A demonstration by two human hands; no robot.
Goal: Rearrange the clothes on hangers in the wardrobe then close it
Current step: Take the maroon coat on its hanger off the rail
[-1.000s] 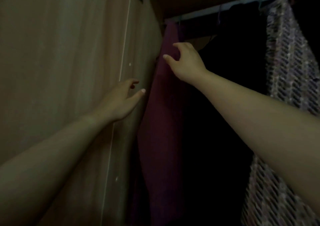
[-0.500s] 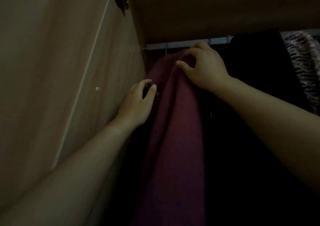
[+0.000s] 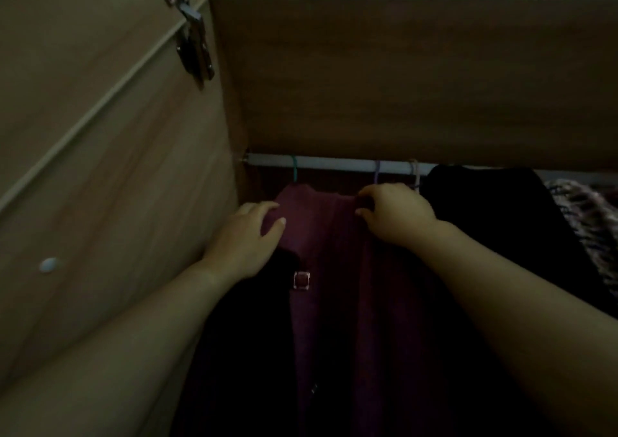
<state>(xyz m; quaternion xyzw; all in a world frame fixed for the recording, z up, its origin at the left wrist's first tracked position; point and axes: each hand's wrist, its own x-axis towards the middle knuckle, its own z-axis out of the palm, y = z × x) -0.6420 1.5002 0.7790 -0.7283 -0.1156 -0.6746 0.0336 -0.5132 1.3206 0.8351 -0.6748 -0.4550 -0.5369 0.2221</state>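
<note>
Both bare forearms reach up and forward to just below the pale metal hanging rail [image 3: 334, 163]. The left hand [image 3: 245, 241] cups the left shoulder of the dark maroon fabric garment [image 3: 331, 319], fingers curled over its top edge, thumb on the front. The right hand [image 3: 396, 217], knuckles up, pinches the neckline between bent fingers and thumb. The garment hangs under the rail from a green plastic hanger hook [image 3: 294, 169], with a black garment [image 3: 495, 236] farther right along the rail.
</note>
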